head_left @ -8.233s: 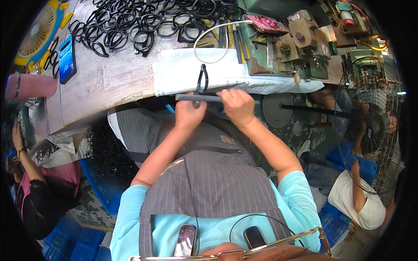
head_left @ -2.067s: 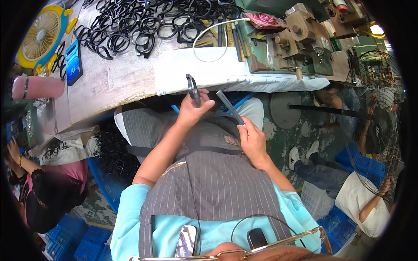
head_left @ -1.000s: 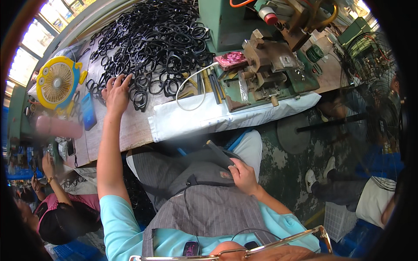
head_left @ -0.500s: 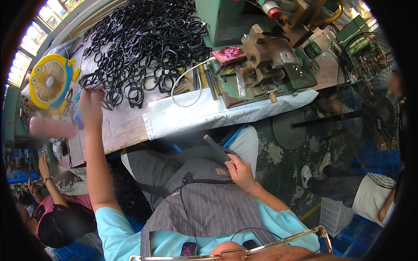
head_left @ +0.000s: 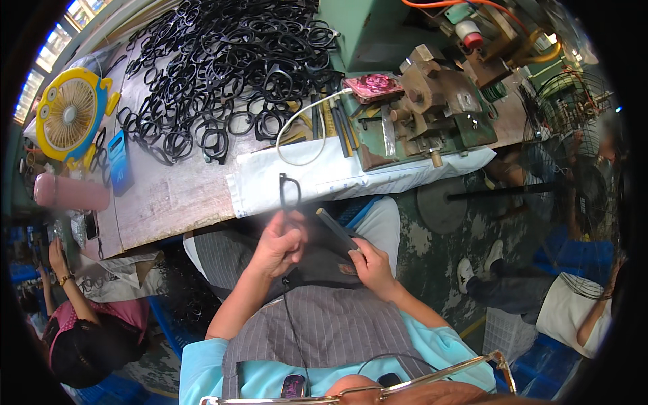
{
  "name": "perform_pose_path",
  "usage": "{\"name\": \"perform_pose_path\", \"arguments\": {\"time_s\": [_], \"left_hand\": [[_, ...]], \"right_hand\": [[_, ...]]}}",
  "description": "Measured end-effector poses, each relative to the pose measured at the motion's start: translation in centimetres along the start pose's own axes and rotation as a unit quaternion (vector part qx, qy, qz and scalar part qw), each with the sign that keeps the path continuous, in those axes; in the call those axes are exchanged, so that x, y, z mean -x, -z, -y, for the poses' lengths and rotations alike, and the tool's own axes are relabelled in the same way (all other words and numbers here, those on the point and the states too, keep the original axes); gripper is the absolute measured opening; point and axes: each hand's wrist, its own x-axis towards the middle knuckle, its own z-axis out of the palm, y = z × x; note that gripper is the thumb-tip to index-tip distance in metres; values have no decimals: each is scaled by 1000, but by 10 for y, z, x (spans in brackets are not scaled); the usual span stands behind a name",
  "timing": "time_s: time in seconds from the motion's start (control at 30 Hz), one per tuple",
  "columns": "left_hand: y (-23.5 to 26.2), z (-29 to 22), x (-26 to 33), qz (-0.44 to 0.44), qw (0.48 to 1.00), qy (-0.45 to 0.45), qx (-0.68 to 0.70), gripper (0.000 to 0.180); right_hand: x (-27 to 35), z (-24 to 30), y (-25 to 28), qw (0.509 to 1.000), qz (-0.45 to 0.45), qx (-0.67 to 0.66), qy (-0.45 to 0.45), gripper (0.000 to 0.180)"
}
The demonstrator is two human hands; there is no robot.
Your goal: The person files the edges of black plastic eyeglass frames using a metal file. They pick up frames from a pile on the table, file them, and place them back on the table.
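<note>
Left hand: here it is, up over the lap, thumb and fingers closed on one end of a black glasses frame, fingertips a bit blurred.
Glasses frame: standing on end above that hand, seen against the white sheet on the table.
Right hand: wrapped round the lower end of a grey bar, which slants up leftward, apart from the frame.
Table: frame heap behind, fan and pink bottle off left.
</note>
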Motion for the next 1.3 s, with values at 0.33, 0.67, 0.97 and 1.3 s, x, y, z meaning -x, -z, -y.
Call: {"name": "perform_pose_path", "arguments": {"time_s": [0.33, 0.67, 0.97, 1.3], "left_hand": [[21, 22, -11, 116, 991, 57, 41, 64], [7, 19, -7, -66, 980, -65, -174, 59], [11, 17, -14, -102, 958, -94, -250, 52], [21, 28, -20, -110, 969, -99, -196, 52]], "right_hand": [[-22, 11, -14, 993, 13, 61, 102, 24], [-31, 17, -20, 982, 27, 123, 142, 23], [-28, 8, -6, 989, -17, 76, 126, 24], [-54, 17, 6, 976, 6, 96, 196, 27]]}}
